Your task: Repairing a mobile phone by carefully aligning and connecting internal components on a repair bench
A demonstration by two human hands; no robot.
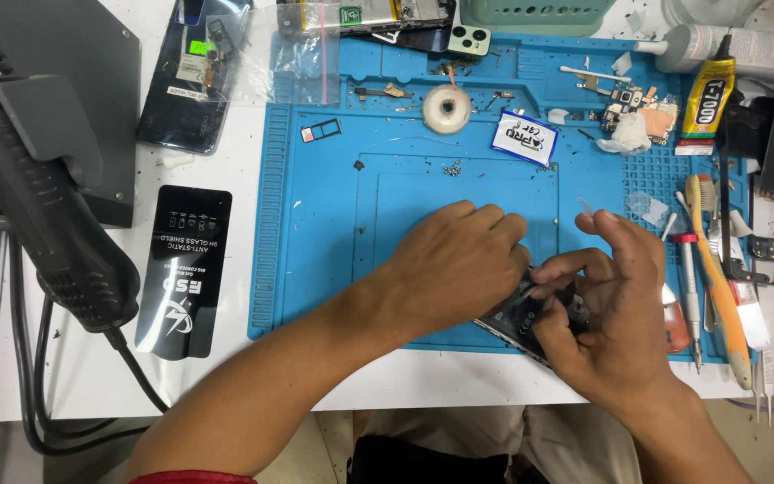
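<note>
A dark opened phone (520,319) lies at the near edge of the blue work mat (315,233), mostly covered by both hands. My left hand (454,264) rests curled over the phone's left end and holds it down. My right hand (615,309) grips its right end, thumb and forefinger pinched together over the phone's inside; whatever is between the fingertips is too small to tell. The phone's right part is hidden under my fingers.
A heat gun (38,197) with a black cable lies at left beside a black screen-protector packet (181,269). Another phone in a clear bag (192,76) is at the back left. Tape roll (446,108), glue tube (700,94), toothbrush (718,278), screwdriver (687,269) and tweezers sit right.
</note>
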